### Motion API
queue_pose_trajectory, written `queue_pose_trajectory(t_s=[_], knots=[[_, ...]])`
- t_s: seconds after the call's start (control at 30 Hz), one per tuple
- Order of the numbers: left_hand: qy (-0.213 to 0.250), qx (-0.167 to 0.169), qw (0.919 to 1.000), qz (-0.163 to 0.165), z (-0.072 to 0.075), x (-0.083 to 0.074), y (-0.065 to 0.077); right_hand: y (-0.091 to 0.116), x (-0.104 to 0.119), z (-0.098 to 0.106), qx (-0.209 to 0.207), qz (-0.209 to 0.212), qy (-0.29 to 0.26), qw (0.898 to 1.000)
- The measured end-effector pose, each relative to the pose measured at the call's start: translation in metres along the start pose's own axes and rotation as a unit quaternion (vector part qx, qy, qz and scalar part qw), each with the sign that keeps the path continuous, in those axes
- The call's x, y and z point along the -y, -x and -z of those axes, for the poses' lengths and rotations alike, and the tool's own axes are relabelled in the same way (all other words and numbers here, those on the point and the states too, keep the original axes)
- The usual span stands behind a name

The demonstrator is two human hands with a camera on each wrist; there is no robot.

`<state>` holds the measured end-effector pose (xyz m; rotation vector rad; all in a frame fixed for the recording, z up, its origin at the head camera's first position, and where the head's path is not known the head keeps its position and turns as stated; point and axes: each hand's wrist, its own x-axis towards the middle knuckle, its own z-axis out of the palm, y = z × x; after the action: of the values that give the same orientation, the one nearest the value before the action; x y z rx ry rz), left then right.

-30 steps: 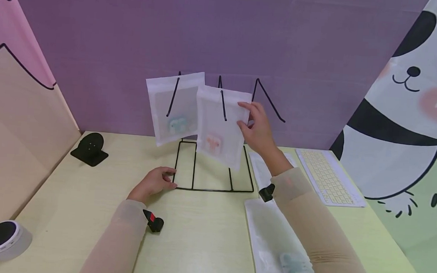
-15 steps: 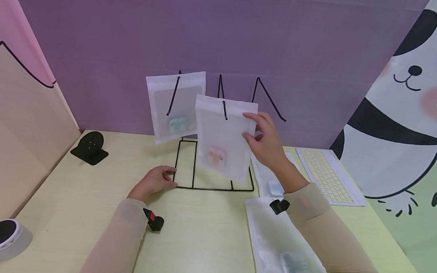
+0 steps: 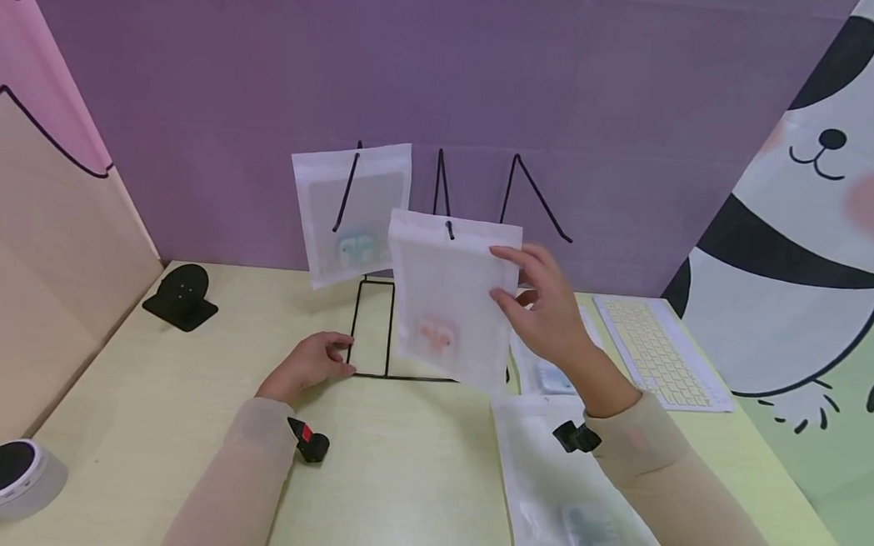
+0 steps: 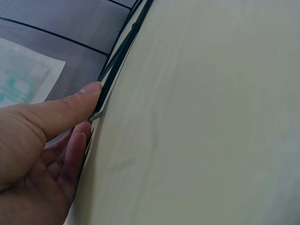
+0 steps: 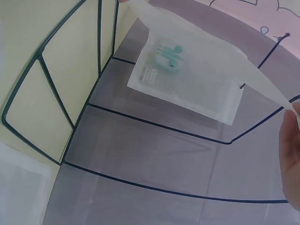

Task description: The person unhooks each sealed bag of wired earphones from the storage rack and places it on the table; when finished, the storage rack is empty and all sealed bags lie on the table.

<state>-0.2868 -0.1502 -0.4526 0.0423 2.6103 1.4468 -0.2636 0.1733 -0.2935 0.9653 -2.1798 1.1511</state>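
the right hand [image 3: 550,313] pinches the right edge of the pink-item pouch [image 3: 446,294], which hangs on the middle hook of the wire rack [image 3: 442,190]. the left hand [image 3: 309,364], at 8 o'clock from this pouch, presses its relaxed fingers on the rack base corner.

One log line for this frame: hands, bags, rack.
left hand: presses rack base | right hand: pinches pink-earbud bag, at middle hook tip | teal-earbud bag: hung on left hook
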Motion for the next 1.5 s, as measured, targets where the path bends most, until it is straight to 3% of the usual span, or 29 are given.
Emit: queue_pose_trajectory(t_s=[0.57, 0.93, 1.1, 1.27, 1.37, 1.5], knots=[[-0.007, -0.001, 0.9999, -0.010, 0.001, 0.001, 0.000, 0.018, 0.026, 0.011, 0.005, 0.014, -0.017, 1.000], [0.000, 0.001, 1.0000, -0.003, 0.001, 0.003, -0.001, 0.039, 0.034, 0.005, 0.072, 0.010, -0.021, 0.997], [0.009, 0.003, 1.0000, -0.002, 0.001, 0.003, -0.001, 0.045, 0.033, -0.001, 0.130, -0.065, -0.055, 0.988], [0.002, 0.007, 1.0000, -0.007, 0.001, 0.002, 0.000, 0.047, 0.027, -0.007, 0.165, -0.164, -0.081, 0.969], [0.004, 0.008, 1.0000, -0.001, 0.001, 0.002, 0.000, 0.048, 0.021, -0.010, 0.180, -0.219, -0.099, 0.954], [0.007, 0.007, 0.9999, 0.006, 0.001, 0.002, 0.001, 0.050, 0.011, -0.015, 0.201, -0.299, -0.123, 0.925]])
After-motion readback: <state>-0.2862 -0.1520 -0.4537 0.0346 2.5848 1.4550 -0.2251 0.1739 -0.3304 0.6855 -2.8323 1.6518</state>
